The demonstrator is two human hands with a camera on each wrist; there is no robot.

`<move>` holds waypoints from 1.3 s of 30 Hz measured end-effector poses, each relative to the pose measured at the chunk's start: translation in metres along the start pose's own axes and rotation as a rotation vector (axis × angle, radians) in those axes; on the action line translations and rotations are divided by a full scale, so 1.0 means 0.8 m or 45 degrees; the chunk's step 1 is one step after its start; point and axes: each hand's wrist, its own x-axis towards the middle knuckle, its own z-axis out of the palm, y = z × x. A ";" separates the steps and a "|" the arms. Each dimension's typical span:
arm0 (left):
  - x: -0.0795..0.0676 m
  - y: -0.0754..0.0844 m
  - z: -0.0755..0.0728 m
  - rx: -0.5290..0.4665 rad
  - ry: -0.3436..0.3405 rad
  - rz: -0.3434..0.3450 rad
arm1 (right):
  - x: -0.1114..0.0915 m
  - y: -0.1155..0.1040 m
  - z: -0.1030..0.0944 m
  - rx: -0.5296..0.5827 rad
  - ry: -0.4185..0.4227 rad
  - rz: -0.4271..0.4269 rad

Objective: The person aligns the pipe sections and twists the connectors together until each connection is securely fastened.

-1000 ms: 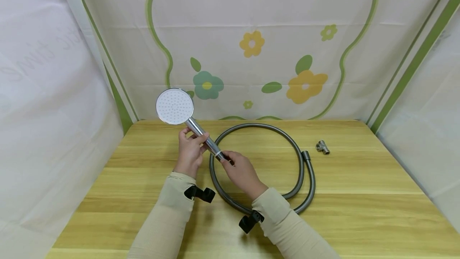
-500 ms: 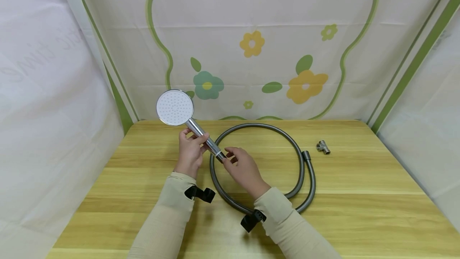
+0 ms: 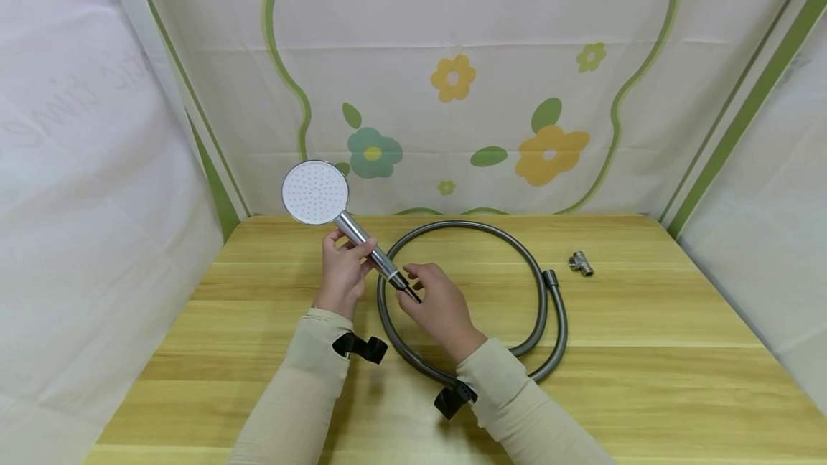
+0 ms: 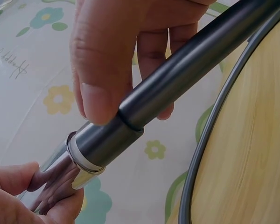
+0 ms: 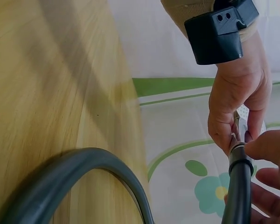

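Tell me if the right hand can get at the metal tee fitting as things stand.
Probably yes: the tee fitting lies uncovered on the table. Only the low hose loop lies between, which the right hand could likely clear once it leaves the dark collar.

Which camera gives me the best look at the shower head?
The head view: there the shower head faces the camera, its whole white face and most of its handle showing. The left wrist view has only the handle's lower end; in the right wrist view, the left hand hides most of the shower head.
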 end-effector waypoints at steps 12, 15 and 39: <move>-0.001 0.001 0.002 -0.014 0.004 -0.017 | -0.003 -0.006 0.003 -0.139 0.048 -0.096; -0.001 0.001 0.002 -0.018 0.005 -0.020 | -0.003 -0.007 0.003 -0.158 0.041 -0.082; -0.002 0.000 0.003 -0.026 0.017 -0.005 | -0.002 -0.002 0.013 -0.136 0.091 -0.071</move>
